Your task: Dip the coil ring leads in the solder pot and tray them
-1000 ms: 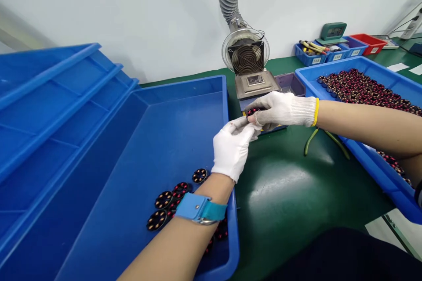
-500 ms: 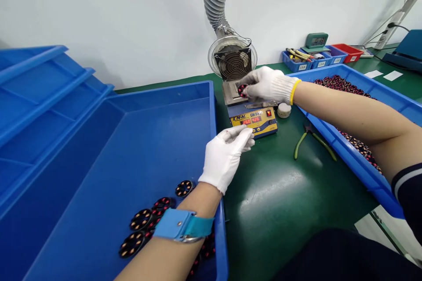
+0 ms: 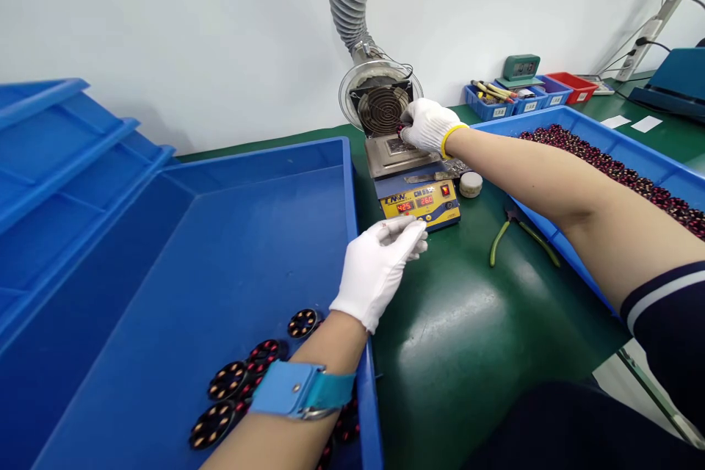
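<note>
1. Right hand (image 3: 427, 125), white-gloved, upper middle of the frame: pinches shut on a small dark wound part (image 3: 400, 129), mostly hidden by the fingers, over the metal top of the heating unit (image 3: 410, 161), just in front of the fan (image 3: 381, 109).
2. Left hand (image 3: 380, 264), gloved, middle of the frame: hovers loosely curled, holding nothing, just below the unit's yellow panel (image 3: 421, 202), beside the big blue tray (image 3: 352, 235).
3. Lower left: black wound discs (image 3: 228, 380) in that tray, near the blue wrist strap (image 3: 300, 389).
4. Right side: second tray (image 3: 633, 152) heaped with dark red parts (image 3: 600, 158); green-handled cutters (image 3: 518, 235) on the bench (image 3: 468, 323).
</note>
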### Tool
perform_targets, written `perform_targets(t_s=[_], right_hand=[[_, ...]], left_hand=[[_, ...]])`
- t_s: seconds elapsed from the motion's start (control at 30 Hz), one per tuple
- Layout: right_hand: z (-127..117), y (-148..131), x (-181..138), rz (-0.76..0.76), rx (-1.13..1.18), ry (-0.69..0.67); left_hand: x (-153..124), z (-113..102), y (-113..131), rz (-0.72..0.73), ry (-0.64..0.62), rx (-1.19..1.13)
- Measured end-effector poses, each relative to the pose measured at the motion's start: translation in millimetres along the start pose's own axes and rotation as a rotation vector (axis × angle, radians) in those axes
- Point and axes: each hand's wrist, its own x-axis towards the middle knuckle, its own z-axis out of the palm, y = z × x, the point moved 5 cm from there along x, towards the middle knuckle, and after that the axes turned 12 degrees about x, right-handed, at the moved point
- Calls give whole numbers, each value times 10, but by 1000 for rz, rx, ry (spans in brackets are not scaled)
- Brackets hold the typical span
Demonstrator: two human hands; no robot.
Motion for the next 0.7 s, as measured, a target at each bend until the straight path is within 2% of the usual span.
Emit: perform_targets(t_s=[0.17,0.47,0.7], right_hand=[[45,9,0,0,-12,-5],[-60,-43,20,-14,8,27],[-20,-13,0,16,33,13]], left_hand=[[14,4,-7,-12,-14,18],[18,7,-25,-3,-22,32],[12,16,-4,-10,-27,47]])
